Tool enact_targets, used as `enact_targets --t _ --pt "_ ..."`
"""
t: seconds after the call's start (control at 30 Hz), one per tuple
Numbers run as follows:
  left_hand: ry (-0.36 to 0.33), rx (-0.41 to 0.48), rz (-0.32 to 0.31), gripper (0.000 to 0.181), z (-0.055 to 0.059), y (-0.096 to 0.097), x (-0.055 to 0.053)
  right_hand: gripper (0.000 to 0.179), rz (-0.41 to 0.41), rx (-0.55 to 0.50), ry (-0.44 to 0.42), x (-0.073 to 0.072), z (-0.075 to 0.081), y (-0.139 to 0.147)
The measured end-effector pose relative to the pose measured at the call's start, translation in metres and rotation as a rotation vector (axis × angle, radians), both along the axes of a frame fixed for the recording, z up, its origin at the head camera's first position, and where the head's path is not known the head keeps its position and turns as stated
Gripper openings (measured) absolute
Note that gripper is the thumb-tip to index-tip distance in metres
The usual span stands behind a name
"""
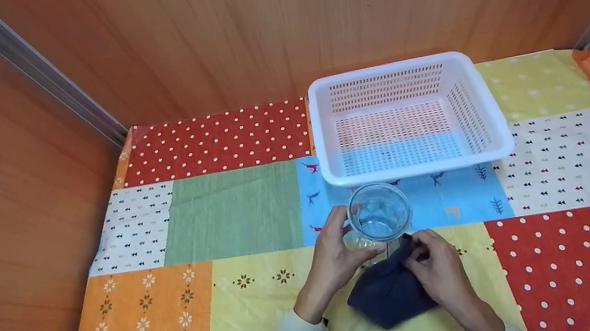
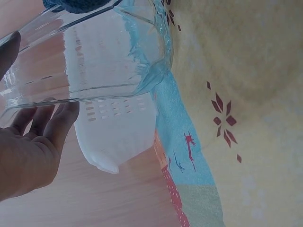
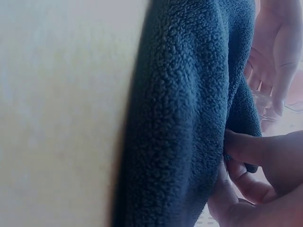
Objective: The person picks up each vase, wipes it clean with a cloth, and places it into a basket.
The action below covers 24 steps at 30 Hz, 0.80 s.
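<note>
A clear glass jar (image 1: pixel 381 214) is gripped near its rim by my left hand (image 1: pixel 334 258), thumb on the near side and fingers on the far side. In the left wrist view the jar (image 2: pixel 109 61) shows flat, see-through walls and a thick base. My right hand (image 1: pixel 438 267) pinches a dark blue cloth (image 1: pixel 388 293) between thumb and fingers, and the cloth hangs down in front of the jar. Its fuzzy, towel-like weave fills much of the right wrist view, where the cloth (image 3: pixel 184 113) hides part of the left hand and jar.
Just beyond the jar stands a white perforated plastic basket (image 1: pixel 418 169) on a patchwork tablecloth (image 1: pixel 243 213). Wooden panels (image 1: pixel 248 29) rise behind the table and along both sides.
</note>
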State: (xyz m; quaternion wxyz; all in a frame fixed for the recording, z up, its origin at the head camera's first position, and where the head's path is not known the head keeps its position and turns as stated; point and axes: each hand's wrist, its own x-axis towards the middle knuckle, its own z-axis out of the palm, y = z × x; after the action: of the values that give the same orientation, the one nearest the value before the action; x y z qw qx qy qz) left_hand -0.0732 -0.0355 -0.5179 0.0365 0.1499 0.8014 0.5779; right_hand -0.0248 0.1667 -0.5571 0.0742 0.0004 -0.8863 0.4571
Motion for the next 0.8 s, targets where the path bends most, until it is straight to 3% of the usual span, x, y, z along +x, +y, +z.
enact_targets --t 0.2,0.47,0.6,0.8 --pt "0.000 -0.012 -0.001 0.072 -0.0015 0.0005 -0.0009 0.034 0.004 -0.124 -0.034 -0.0013 -0.0001 0.0034" --pt "-0.004 -0.024 0.002 0.076 -0.0002 0.0006 -0.0007 0.055 0.016 -0.153 -0.087 -0.0030 0.0035 0.0059" --pt "-0.008 -0.030 -0.002 0.077 0.0004 0.0011 -0.0008 0.052 0.018 -0.168 -0.075 -0.0021 0.0030 0.0065" --pt "-0.013 -0.016 -0.009 0.077 -0.0011 -0.0003 -0.0020 0.032 0.022 -0.189 -0.047 0.0025 0.0052 0.0099"
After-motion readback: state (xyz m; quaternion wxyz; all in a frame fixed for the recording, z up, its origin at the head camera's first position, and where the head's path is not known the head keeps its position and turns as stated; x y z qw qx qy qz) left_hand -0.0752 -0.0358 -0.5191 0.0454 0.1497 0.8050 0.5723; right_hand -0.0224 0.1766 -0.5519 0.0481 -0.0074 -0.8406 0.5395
